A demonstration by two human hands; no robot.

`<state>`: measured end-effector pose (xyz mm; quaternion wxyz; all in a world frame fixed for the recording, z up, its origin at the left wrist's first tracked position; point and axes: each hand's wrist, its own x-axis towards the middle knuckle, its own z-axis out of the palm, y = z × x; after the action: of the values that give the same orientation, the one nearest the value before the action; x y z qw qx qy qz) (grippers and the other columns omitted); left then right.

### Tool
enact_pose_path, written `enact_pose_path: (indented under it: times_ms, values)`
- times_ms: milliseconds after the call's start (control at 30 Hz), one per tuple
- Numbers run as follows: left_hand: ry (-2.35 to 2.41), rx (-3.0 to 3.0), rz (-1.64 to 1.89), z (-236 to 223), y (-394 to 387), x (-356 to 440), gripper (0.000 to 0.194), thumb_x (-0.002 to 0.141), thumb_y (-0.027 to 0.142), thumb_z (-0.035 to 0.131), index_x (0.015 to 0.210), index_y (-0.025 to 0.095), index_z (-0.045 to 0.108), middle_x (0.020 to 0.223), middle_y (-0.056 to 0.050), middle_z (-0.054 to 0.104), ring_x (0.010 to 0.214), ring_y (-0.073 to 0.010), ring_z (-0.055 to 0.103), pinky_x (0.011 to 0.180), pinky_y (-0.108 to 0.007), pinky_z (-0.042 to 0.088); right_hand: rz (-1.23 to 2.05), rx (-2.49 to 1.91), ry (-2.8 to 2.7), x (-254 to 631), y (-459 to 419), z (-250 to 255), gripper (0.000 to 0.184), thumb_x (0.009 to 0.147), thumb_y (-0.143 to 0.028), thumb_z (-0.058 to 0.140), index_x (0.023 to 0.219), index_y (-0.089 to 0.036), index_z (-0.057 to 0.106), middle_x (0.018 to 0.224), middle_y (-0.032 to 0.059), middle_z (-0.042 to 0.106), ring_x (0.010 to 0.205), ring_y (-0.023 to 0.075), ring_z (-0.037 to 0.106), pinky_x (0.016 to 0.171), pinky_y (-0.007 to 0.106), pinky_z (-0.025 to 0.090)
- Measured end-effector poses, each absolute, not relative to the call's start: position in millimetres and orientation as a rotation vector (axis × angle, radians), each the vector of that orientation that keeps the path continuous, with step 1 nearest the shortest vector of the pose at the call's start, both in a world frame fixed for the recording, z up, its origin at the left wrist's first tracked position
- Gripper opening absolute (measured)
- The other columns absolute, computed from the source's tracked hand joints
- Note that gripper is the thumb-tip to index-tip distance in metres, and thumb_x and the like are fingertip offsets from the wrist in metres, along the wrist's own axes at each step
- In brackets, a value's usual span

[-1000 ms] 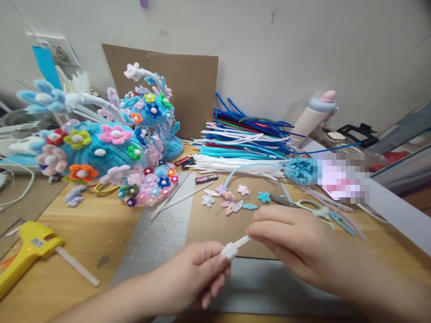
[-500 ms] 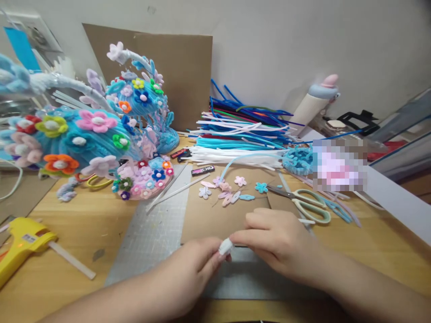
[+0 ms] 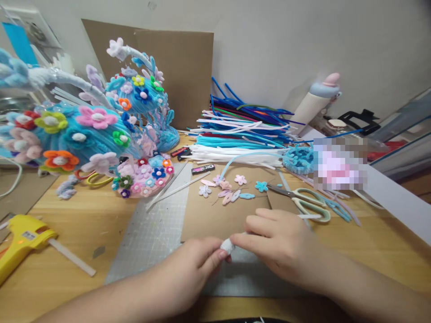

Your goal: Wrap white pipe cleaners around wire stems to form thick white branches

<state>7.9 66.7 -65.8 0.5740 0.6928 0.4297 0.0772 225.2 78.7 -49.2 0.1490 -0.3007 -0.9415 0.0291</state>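
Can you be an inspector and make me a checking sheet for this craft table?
Surface: wooden table, with a grey mat and a cardboard sheet on it.
Things in hand: small white piece.
Clutter: flower pieces, scissors, pipe cleaners, yellow glue gun.
Hands: left hand pinches the white piece; right hand touches it with its index finger.
Cables: white cord at the left edge.
Surroundings: brown board before a grey wall.

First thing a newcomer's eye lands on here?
The big blue flower-studded dome at left, with a smaller dome behind it. Then the layered pile of coloured fuzzy sticks at back centre. Front centre, the left hand pinches a small white piece, the right hand close against it.
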Motion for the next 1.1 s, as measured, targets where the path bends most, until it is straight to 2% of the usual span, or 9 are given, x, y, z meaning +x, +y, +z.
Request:
enact_pose_path:
  times_ms: [200,467,733,933,1100]
  values:
    - [1.036,1.597,0.108,-63.1,67.1,8.7,0.034,0.091,0.039,0.036,0.077,0.017,0.058,0.067,0.004,0.049,0.064,-0.0118,0.042,0.06,-0.024,0.032,0.155,-0.823,-2.624,223.9,80.3,-48.8,0.023,0.089,-0.012,0.042,0.093,-0.02,0.064,0.068,0.0015,0.052,0.061,0.0153,0.037,0.055,0.029,0.02]
    - [0.937,1.485,0.109,-54.6,69.0,9.4,0.031,0.09,0.037,0.038,0.066,0.017,0.042,0.061,0.006,0.037,0.058,-0.0091,0.034,0.054,-0.022,0.028,0.347,-0.898,-2.56,221.5,83.6,-49.6,0.025,0.089,-0.012,0.042,0.087,-0.019,0.065,0.066,0.0009,0.051,0.062,0.0138,0.042,0.055,0.028,0.022]
    - [0.965,1.348,0.221,-53.1,69.6,6.3,0.035,0.089,0.046,0.038,0.07,0.017,0.047,0.058,0.006,0.039,0.053,-0.0086,0.032,0.05,-0.021,0.027,0.369,-0.913,-2.653,221.2,80.3,-45.1,0.023,0.089,-0.013,0.041,0.092,-0.02,0.063,0.064,-0.0005,0.053,0.061,0.0136,0.045,0.054,0.027,0.022]
    - [1.057,1.475,0.34,-56.2,71.9,6.2,0.031,0.09,0.038,0.038,0.069,0.018,0.048,0.057,0.006,0.036,0.055,-0.0098,0.034,0.054,-0.022,0.029,0.308,-0.852,-2.711,215.9,66.3,-41.4,0.022,0.088,-0.013,0.04,0.081,-0.017,0.061,0.064,0.0006,0.054,0.058,0.0148,0.042,0.053,0.029,0.023]
    - [1.09,1.688,0.282,-56.8,70.9,7.4,0.031,0.091,0.035,0.038,0.067,0.017,0.047,0.063,0.004,0.044,0.062,-0.0111,0.04,0.059,-0.023,0.03,0.227,-0.821,-2.639,219.3,64.0,-36.3,0.022,0.086,-0.01,0.041,0.089,-0.015,0.062,0.064,0.0015,0.054,0.058,0.0152,0.041,0.053,0.03,0.024]
